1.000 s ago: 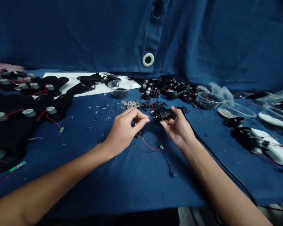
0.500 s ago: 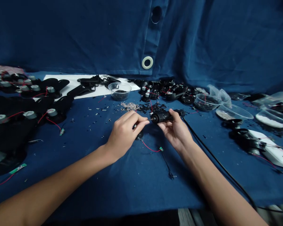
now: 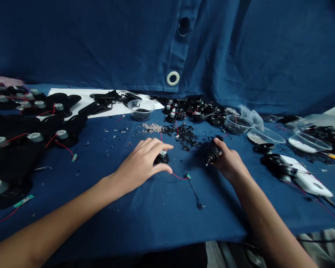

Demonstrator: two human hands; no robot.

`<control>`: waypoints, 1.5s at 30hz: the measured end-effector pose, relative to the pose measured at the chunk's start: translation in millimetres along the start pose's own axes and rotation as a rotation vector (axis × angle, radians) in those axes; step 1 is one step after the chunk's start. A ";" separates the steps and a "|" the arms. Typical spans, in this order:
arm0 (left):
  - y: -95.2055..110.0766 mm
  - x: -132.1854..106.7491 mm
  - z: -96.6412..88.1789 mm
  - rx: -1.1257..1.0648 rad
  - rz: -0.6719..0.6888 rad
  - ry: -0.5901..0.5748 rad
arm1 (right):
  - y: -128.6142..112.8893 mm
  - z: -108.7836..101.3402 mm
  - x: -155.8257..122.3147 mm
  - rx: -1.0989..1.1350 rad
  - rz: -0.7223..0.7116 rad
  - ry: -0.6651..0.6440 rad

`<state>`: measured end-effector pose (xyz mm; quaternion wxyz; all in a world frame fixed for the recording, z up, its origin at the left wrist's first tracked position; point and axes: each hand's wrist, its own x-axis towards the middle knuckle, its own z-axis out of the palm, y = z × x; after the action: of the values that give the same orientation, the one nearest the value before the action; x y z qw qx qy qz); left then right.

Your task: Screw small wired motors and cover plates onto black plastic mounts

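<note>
My right hand [image 3: 229, 162] is shut on a black ribbed electric screwdriver [image 3: 213, 152], whose thin bit points down and toward me. My left hand [image 3: 139, 162] curls over a small round black part [image 3: 161, 159] with a silver post at its top, and its fingers and thumb reach around that part. A red wire [image 3: 179, 177] runs from under my left hand to a small green circuit board [image 3: 188, 176], and a thin black lead [image 3: 195, 195] trails from the board. The hands are well apart.
Scattered black bits [image 3: 184, 136] and a small heap of silver screws [image 3: 152, 127] lie on the blue cloth [image 3: 167, 208]. Clear plastic bowls [image 3: 141, 110] stand behind them. Black parts with grey caps and red wires [image 3: 35, 137] fill the left. A white-and-black assembly [image 3: 301, 175] lies at right.
My right hand has carried the screwdriver rightward, away from my left hand, and turned its bit downward. My left hand has dropped onto the round black part. The view has shifted slightly.
</note>
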<state>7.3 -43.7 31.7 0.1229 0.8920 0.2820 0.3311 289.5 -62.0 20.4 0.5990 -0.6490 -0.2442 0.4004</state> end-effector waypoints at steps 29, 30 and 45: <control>-8.4 -11.9 8.7 0.113 0.210 -0.010 | 5.8 -13.6 2.5 -0.764 -0.504 0.185; -8.4 -11.9 9.5 0.102 0.194 0.017 | 3.9 -8.2 -9.5 -0.813 -0.686 0.087; -9.4 -10.1 19.1 -0.020 0.052 0.117 | -1.5 61.8 -43.4 -0.845 -1.098 -0.860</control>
<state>9.7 -42.6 8.3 0.1065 0.8769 0.2619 0.3888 215.2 -60.4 34.0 0.2683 -0.3976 -0.8665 0.1379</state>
